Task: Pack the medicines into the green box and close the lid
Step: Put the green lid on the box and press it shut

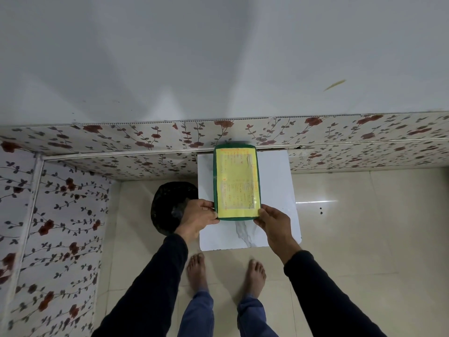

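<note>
The writing on the yellow label of the green box (236, 182) is too blurred to read, and no medicines show. The box sits toward the far edge of the white marble slab (274, 190), lid on. The left hand (199, 216) and right hand (274, 222) grip its near corners, arms outstretched.

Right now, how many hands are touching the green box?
2. The left hand grips the green box at its near left corner; the right hand grips its near right corner.
</note>
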